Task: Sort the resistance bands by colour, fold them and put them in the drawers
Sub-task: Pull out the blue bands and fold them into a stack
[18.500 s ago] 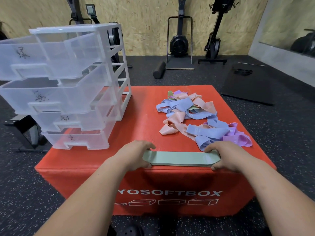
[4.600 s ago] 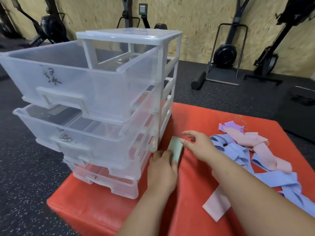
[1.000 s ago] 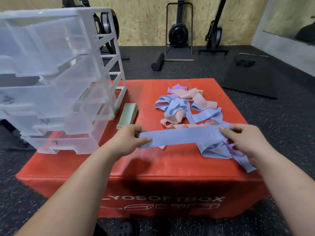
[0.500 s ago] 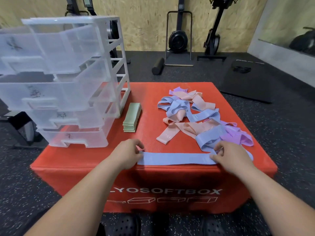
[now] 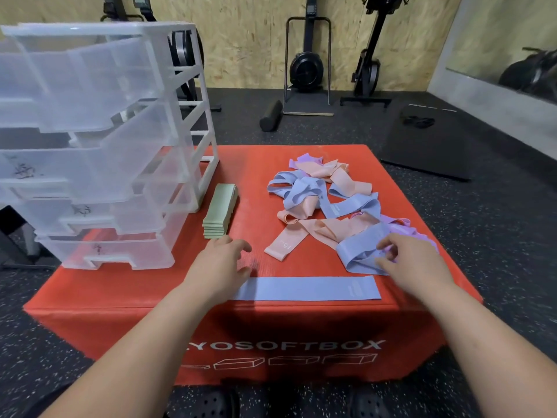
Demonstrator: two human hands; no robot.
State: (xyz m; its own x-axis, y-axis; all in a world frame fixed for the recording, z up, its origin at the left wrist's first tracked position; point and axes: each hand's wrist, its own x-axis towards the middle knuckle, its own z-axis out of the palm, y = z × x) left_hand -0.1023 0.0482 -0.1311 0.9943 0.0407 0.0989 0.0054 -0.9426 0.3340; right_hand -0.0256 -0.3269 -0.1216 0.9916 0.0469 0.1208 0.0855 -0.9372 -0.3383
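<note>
Our left hand (image 5: 224, 262) lay with fingers loose and spread, holding nothing, its heel on the left end of the flat blue band (image 5: 304, 288). That band stretched along the near edge of the red box (image 5: 256, 173). Our right hand (image 5: 414, 262) curled fingers and thumb round a looped blue band (image 5: 357, 254) at the near-right end of the tangled pile (image 5: 319, 200). Bare red cover lay between our hands and up the box's middle. The folded green stack (image 5: 219, 212) sat just beside the drawer unit (image 5: 99, 146), which filled the box's left side.
</note>
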